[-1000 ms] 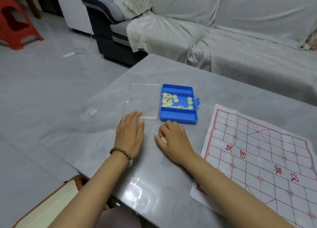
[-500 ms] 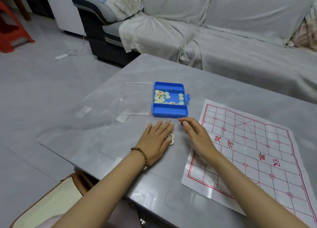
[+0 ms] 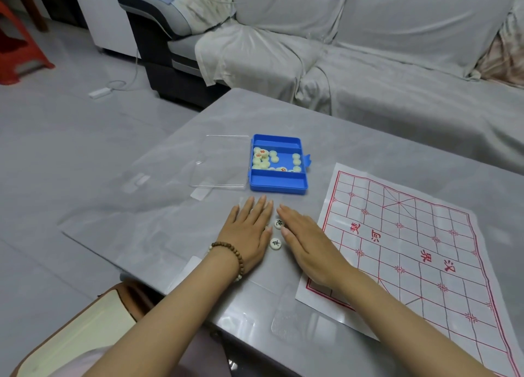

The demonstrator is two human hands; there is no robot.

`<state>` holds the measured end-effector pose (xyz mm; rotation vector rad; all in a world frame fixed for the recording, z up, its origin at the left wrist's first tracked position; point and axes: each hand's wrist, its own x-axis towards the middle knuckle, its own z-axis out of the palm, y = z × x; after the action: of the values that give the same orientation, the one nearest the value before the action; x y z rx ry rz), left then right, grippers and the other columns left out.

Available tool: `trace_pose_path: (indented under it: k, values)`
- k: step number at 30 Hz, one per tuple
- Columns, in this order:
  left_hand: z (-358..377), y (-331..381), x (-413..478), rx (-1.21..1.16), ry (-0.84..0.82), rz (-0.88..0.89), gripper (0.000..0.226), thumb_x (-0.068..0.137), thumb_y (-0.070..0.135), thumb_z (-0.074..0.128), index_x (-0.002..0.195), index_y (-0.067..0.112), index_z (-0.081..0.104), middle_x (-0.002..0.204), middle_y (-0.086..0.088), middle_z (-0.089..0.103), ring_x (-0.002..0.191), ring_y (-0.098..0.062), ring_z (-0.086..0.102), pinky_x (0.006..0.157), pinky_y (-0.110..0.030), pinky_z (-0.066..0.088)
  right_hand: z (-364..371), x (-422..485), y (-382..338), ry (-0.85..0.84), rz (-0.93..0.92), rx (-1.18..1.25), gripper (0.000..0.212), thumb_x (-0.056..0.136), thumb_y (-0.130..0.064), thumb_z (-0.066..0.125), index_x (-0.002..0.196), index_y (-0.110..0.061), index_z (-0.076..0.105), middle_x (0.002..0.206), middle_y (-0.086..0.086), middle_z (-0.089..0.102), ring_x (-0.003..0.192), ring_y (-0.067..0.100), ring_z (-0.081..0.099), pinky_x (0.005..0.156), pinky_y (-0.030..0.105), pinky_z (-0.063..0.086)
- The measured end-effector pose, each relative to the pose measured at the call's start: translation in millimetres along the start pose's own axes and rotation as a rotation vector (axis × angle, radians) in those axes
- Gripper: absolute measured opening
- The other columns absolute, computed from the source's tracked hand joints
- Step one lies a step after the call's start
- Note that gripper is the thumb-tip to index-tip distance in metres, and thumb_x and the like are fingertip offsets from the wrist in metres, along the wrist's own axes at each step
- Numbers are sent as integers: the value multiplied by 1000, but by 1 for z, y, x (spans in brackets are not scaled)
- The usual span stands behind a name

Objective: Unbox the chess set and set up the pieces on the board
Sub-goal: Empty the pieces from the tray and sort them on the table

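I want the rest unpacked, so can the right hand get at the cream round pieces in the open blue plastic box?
Probably yes. The blue plastic box lies beyond the right hand, its clear lid flat beside it, and nothing covers the cream round pieces.

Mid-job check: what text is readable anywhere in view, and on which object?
"楚河", red, on the paper board.
"汉界", red, same board.
Near loose piece: black character, possibly "卒", unsure.
Far loose piece and red-marked pieces in the blue box: too blurred to read.

Straight ahead blue box (image 3: 278, 188) blocks; gap btwn it & board (image 3: 425, 249) passable.
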<state>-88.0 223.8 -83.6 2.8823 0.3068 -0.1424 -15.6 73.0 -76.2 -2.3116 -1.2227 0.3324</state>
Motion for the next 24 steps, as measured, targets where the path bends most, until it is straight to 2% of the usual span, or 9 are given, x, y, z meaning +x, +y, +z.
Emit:
trace_pose_path:
  k: [4, 7, 9, 12, 15, 17, 21, 24]
  values:
    - [4, -2, 1, 27, 25, 78, 51, 100, 34, 11, 147, 27, -10, 155, 6, -16, 142, -13, -17, 115, -35, -10, -6, -5, 7, 91, 66, 62, 46, 102, -34, 25, 147, -27, 20, 154, -12, 21, 136, -8, 12, 115, 18, 4]
    - [5, -5, 1, -23, 28, 97, 51, 100, 38, 10, 146, 31, -11, 155, 8, -15, 142, -11, -16, 115, -33, -10, -19, 0, 16, 184, 136, 186, 46, 100, -35, 29, 146, -30, 26, 152, -13, 26, 137, -4, 19, 115, 20, 14]
    - [-2, -13, 3, -100, 72, 106, 55, 92, 50, 1, 143, 36, -14, 155, 10, -12, 142, -9, -13, 113, -30, -10, -29, 8, 21, 203, 122, 195, 46, 99, -36, 32, 145, -28, 31, 151, -12, 30, 137, 0, 24, 115, 25, 20]
    - [-16, -36, 12, -141, 193, 21, 65, 77, 58, -11, 138, 39, -17, 156, 12, -9, 143, -10, -10, 114, -30, -8, -44, 34, 22, 216, 87, 145, 43, 97, -37, 39, 139, -26, 39, 145, -11, 37, 133, 3, 32, 107, 22, 28]
    - [-23, -53, 20, -185, 214, -134, 60, 90, 55, -1, 145, 33, -10, 156, 11, -9, 143, -10, -10, 115, -32, -8, -51, 76, 18, 197, 98, 77, 47, 95, -43, 44, 137, -24, 40, 143, -9, 39, 129, 7, 38, 97, 18, 29]
    - [-22, -56, 24, -202, 175, -188, 55, 97, 47, 9, 147, 30, -6, 156, 10, -9, 143, -11, -11, 116, -34, -7, -49, 107, 17, 172, 129, 44, 54, 93, -49, 45, 139, -21, 37, 143, -7, 39, 126, 12, 42, 95, 22, 33]
    - [-17, -68, 30, -232, 160, -222, 54, 99, 43, 12, 148, 28, -4, 156, 10, -4, 143, -10, -7, 116, -32, -7, -35, 165, 21, 125, 257, 7, 63, 89, -58, 44, 134, -14, 41, 139, 1, 44, 123, 20, 45, 94, 32, 38]
    - [-13, -75, 30, -189, 176, -217, 63, 92, 54, 0, 148, 27, -4, 156, 12, -4, 143, -8, -7, 112, -27, -11, -20, 192, 21, 165, 280, -12, 57, 89, -56, 47, 123, -11, 48, 126, 7, 48, 118, 24, 44, 93, 33, 38]
